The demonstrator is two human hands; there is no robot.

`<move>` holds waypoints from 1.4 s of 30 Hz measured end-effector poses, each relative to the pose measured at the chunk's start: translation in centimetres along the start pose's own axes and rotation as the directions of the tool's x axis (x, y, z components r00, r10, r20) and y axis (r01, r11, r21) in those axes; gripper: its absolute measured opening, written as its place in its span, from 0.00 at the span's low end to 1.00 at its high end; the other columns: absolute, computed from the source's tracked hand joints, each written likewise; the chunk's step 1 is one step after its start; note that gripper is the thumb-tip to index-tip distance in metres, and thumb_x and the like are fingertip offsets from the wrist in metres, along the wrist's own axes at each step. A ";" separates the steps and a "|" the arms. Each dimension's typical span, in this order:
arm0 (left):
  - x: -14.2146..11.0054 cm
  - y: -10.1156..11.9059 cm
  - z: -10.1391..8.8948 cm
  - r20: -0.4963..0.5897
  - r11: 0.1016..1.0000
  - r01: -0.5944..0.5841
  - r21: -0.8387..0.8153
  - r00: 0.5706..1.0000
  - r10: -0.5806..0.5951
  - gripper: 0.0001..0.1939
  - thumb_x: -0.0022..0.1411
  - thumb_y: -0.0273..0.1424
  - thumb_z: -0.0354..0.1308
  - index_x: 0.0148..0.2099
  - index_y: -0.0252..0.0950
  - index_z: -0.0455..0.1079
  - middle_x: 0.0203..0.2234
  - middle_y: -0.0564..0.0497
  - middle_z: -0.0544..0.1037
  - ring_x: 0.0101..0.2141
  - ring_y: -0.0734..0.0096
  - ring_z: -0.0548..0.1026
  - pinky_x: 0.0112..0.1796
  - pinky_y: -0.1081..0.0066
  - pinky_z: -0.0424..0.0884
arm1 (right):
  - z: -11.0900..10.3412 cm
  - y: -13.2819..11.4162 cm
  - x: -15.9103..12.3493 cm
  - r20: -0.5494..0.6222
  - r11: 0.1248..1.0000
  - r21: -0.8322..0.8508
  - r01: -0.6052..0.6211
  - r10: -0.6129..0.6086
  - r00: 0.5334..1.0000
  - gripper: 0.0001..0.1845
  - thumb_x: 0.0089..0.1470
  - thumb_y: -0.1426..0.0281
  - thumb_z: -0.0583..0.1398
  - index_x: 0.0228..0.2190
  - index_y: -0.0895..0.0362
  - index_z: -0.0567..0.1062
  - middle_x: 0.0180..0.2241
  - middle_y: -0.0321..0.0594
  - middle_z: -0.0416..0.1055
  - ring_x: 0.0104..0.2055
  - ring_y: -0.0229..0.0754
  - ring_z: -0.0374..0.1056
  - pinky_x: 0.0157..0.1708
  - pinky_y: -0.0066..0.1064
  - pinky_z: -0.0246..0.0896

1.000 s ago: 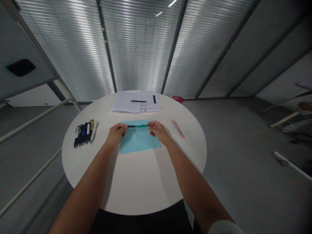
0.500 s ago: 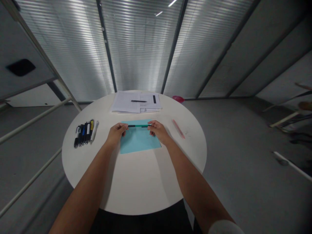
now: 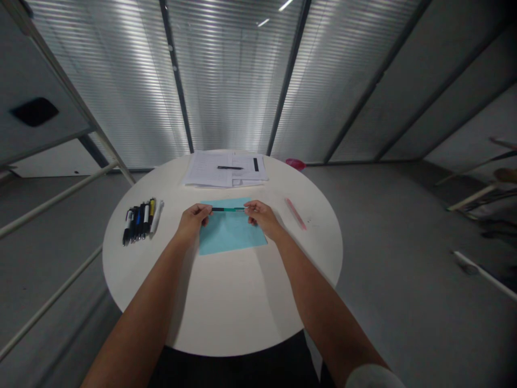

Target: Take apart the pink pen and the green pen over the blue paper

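Note:
A green and black pen [image 3: 229,209] lies level between my hands, above the upper part of a light blue sheet [image 3: 232,237]. My left hand [image 3: 194,217] pinches its dark end between thumb and fingers. At the other end, the fingertips of my right hand [image 3: 259,214] are closed on the pen. The middle of the pen shows; both tips are hidden by my fingers. A pale pink pen-like stick [image 3: 295,213] rests on the table to the right of my right hand.
The round white table [image 3: 226,302] holds a row of several pens [image 3: 139,222] at the left. Stacked papers [image 3: 210,170] with a dark pen [image 3: 230,167] on top lie at the back. A white metal frame [image 3: 56,199] stands left of the table.
The pen has turned slightly about its length, so a lighter strip now shows near my right fingers. Both hands stay in nearly the same place.

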State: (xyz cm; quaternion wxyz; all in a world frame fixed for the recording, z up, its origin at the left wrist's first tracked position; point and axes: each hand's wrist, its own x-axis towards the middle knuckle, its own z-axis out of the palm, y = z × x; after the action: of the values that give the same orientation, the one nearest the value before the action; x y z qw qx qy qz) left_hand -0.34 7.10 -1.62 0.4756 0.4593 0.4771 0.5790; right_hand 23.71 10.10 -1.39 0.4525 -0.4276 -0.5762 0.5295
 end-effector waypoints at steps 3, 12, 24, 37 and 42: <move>0.0 -0.1 -0.1 0.018 1.000 -0.011 0.006 1.000 0.011 0.14 0.52 0.40 0.65 0.29 0.34 0.72 0.19 0.53 0.69 0.19 0.78 0.63 0.23 0.74 0.58 | 0.0 0.1 0.1 0.000 1.000 0.016 -0.007 0.007 1.000 0.20 0.45 0.55 0.64 0.36 0.55 0.73 0.25 0.31 0.69 0.20 0.31 0.64 0.19 0.25 0.55; 0.1 -0.1 -0.1 0.005 1.000 0.007 0.001 1.000 -0.007 0.14 0.51 0.41 0.66 0.29 0.34 0.72 0.20 0.53 0.71 0.20 0.78 0.64 0.23 0.74 0.59 | 0.0 0.2 0.2 -0.003 1.000 0.016 -0.012 0.012 1.000 0.19 0.44 0.56 0.65 0.34 0.55 0.72 0.23 0.30 0.67 0.19 0.32 0.63 0.18 0.25 0.55; 0.3 -0.4 -0.3 0.025 1.000 -0.007 0.005 1.000 0.006 0.14 0.53 0.41 0.65 0.30 0.34 0.72 0.22 0.52 0.72 0.20 0.80 0.64 0.23 0.75 0.58 | 0.1 0.1 0.2 -0.005 1.000 0.001 -0.031 0.031 0.999 0.19 0.47 0.52 0.62 0.30 0.55 0.71 0.19 0.30 0.66 0.18 0.32 0.62 0.17 0.25 0.54; 0.3 -0.7 -0.3 0.024 0.999 -0.030 -0.013 0.999 0.030 0.13 0.54 0.40 0.65 0.31 0.34 0.72 0.22 0.52 0.72 0.20 0.79 0.64 0.23 0.74 0.59 | 0.0 0.5 0.3 -0.015 1.000 0.017 -0.013 0.013 1.000 0.18 0.48 0.55 0.62 0.35 0.56 0.73 0.27 0.34 0.71 0.19 0.31 0.64 0.18 0.25 0.56; 0.2 -0.4 -0.1 0.012 1.000 -0.014 -0.011 1.000 0.014 0.14 0.53 0.40 0.65 0.30 0.34 0.72 0.22 0.52 0.72 0.19 0.79 0.64 0.22 0.74 0.58 | 0.1 0.4 0.4 -0.018 1.000 0.009 -0.014 0.014 1.000 0.18 0.47 0.54 0.63 0.31 0.56 0.72 0.23 0.32 0.69 0.19 0.31 0.63 0.17 0.25 0.55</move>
State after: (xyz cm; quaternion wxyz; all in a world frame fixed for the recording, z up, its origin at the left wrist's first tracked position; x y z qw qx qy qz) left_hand -0.46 7.35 -2.04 0.4767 0.4635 0.4679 0.5822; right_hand 23.56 10.47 -1.79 0.4560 -0.4344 -0.5666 0.5313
